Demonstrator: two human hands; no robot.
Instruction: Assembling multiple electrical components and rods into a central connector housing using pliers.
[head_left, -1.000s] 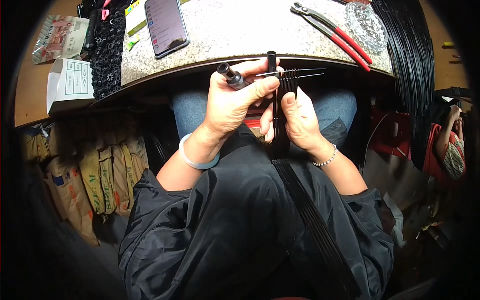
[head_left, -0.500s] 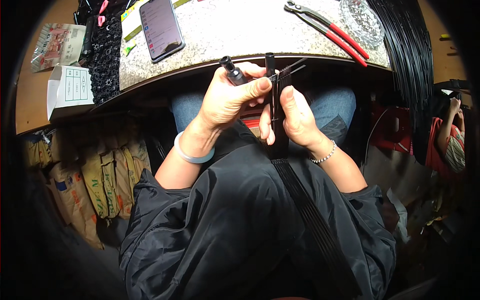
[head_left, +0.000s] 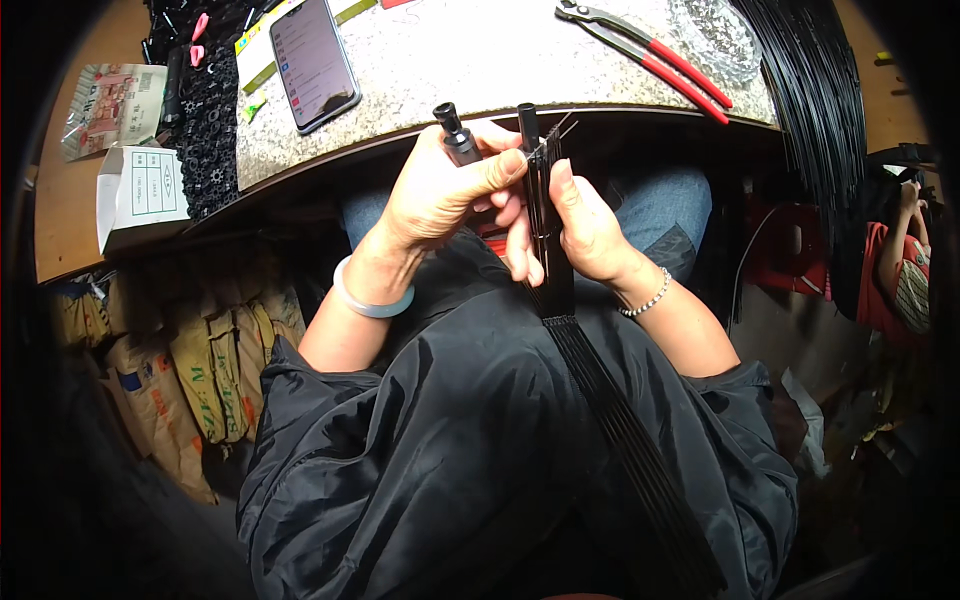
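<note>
Two hands (head_left: 430, 200) (head_left: 592, 230) appear with two black cylinders (head_left: 459, 138) (head_left: 528, 122) at twelve o'clock, one phone (head_left: 314, 65) at eleven and one pair of pliers (head_left: 690, 73) at one.

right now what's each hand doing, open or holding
Left hand: closed, holding a black hollow-ended cylinder.
Right hand: closed, holding thin black rods.

Left forearm (head_left: 342, 332): rises from left of centre, slanting up and right. Left hand (head_left: 437, 190), upper centre: fingers (head_left: 492, 134) curled in a grip, left thumb (head_left: 497, 173) stretched rightward. Right forearm (head_left: 692, 328): slants up and left. Right hand (head_left: 594, 228), slightly lower, right of centre: right thumb (head_left: 566, 188) raised, remaining digits largely hidden. Hands near each other.
</note>
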